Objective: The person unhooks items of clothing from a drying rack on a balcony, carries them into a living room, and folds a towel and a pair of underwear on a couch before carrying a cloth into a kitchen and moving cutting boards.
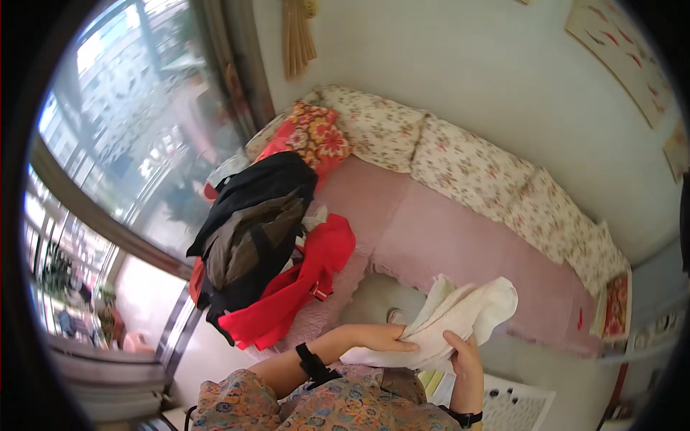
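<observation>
A white cloth, perhaps a towel (439,323), hangs bunched between my two hands in front of my body. My left hand (385,338) lies against its left side, the fingers partly hidden in the folds. On the right, my right hand (462,349) pinches the fabric with the thumb on top. The upper end of the cloth flares out above the right hand. To the left, a black and brown jacket (253,231) and a red garment (302,285) lie heaped on the sofa.
An L-shaped sofa with a pink cover (442,226) and floral back cushions (469,167) runs along the wall. A bright patterned pillow (318,134) sits in its corner. Glass doors (135,108) stand at the left. A white surface with dark marks (512,404) is at the lower right.
</observation>
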Available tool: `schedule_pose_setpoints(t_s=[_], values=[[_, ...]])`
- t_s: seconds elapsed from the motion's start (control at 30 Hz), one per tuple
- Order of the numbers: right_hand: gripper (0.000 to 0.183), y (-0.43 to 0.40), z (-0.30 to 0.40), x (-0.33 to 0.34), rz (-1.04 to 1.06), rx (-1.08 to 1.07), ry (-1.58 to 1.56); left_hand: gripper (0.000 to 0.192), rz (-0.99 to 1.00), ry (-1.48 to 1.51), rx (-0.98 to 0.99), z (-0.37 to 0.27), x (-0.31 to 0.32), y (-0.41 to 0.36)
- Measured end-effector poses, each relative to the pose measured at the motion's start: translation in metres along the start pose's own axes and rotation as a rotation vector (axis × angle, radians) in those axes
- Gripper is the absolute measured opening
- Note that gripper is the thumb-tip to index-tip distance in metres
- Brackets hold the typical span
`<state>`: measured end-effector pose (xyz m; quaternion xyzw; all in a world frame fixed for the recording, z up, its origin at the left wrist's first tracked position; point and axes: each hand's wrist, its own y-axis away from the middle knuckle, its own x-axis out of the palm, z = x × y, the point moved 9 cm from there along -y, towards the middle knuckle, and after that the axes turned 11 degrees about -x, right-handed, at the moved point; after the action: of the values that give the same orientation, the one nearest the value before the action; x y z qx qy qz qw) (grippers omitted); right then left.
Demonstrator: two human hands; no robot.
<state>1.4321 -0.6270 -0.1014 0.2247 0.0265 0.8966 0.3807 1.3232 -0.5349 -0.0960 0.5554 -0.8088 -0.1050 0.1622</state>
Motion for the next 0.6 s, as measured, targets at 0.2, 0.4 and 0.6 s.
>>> schedule_pose_setpoints(t_s=[0.2, 0.4, 0.6], values=[[0.063, -0.143, -0.002, 0.044, 0.27, 0.234, 0.126, 0.052, -0.596, 0.226, -0.049, 0.007, -0.119, 0.032], [0.058, -0.247, -0.01, 0.125, 0.691, 0.358, 0.317, 0.039, -1.231, 0.545, -0.173, 0.097, -0.15, 0.077], [0.052, -0.34, -0.051, 0.176, 0.901, 0.321, 0.613, 0.036, -1.552, 0.934, -0.082, 0.11, -0.131, 0.13]])
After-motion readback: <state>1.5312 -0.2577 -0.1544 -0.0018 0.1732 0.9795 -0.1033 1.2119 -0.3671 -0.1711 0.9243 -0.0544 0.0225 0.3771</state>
